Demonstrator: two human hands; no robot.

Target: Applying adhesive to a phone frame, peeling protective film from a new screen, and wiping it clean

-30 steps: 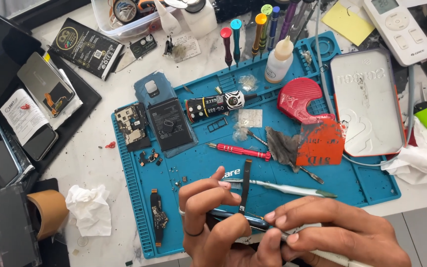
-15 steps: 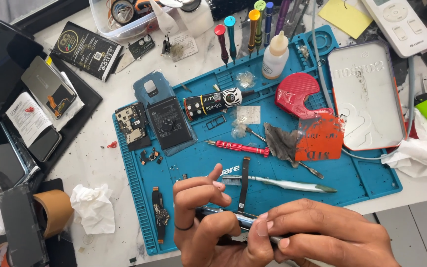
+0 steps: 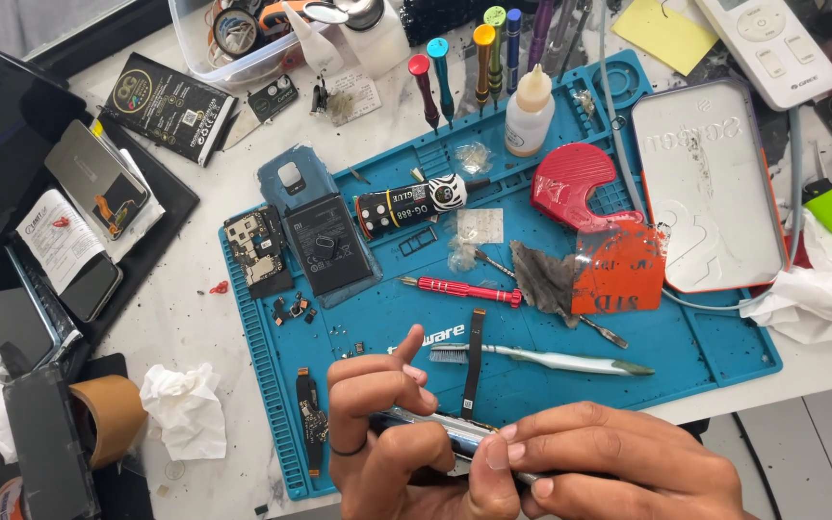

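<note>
Far left of the blue mat [image 3: 686, 356], a roll of brown tape [image 3: 108, 416] sits on the worktop [image 3: 185, 318], half cut off by dark stuff I can't really make out, with a crumpled white tissue [image 3: 185, 409] between it and the mat's left edge. On the mat's left part there's a black battery [image 3: 326, 244] next to a small circuit board [image 3: 260, 250].

At the mat's near edge, the left hand [image 3: 387, 433] is curled around a thin phone frame [image 3: 426, 424], fingers bent over the top, thumb underneath. Most of the frame is hidden by fingers, so its shape is hard to tell. A black flex strip [image 3: 474, 361] stands up from it. The right hand [image 3: 609, 462] pinches the frame's right end, fingertips pressed together; its wrist is cut off at the bottom.

Just behind the hands lies a toothbrush [image 3: 551, 359], then a red screwdriver [image 3: 464, 288]. A white tin lid [image 3: 710, 188] rests on the mat's right end.
</note>
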